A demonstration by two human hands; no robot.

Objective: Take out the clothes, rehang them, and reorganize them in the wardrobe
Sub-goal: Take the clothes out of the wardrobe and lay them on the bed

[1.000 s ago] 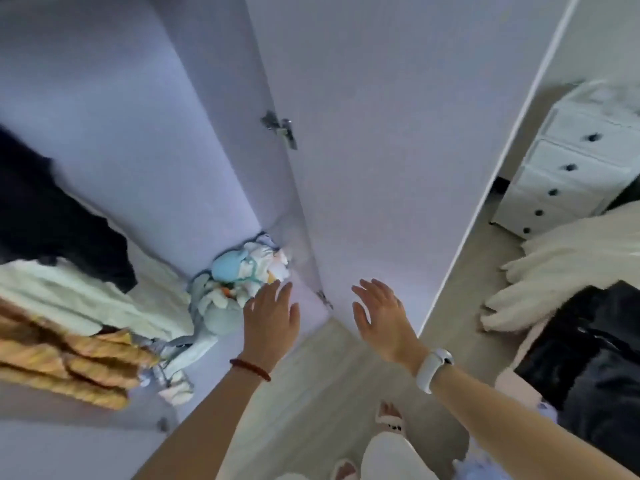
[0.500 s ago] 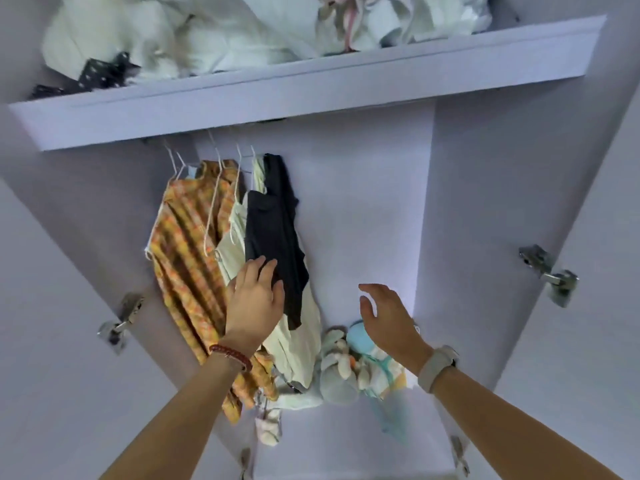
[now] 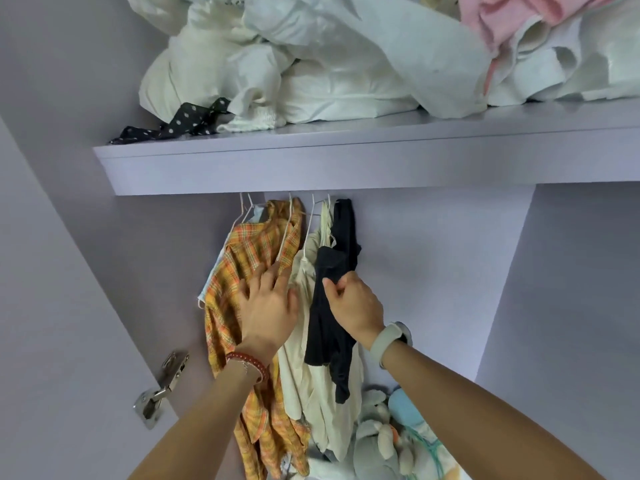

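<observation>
Two hands: right hand (image 3: pixel 355 306) pinches black garment (image 3: pixel 334 282); left hand (image 3: pixel 268 306) flat on plaid shirt (image 3: pixel 242 258).

A: Open room under the shelf (image 3: pixel 346 168)?

B: Right of the black garment (image 3: pixel 332 327), bare back wall. Left, the plaid shirt (image 3: pixel 242 271) and cream garment (image 3: pixel 304 368) hang packed together.

A: Obstructions low down?

B: Plush toys (image 3: pixel 384 441) at the floor, right. A door hinge (image 3: pixel 161 389) juts out, near left.

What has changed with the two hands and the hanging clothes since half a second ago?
The right hand moved left and took hold of the black garment. The left hand shifted left, off it, and now rests flat on the orange plaid shirt. All clothes stayed on their hangers.
</observation>
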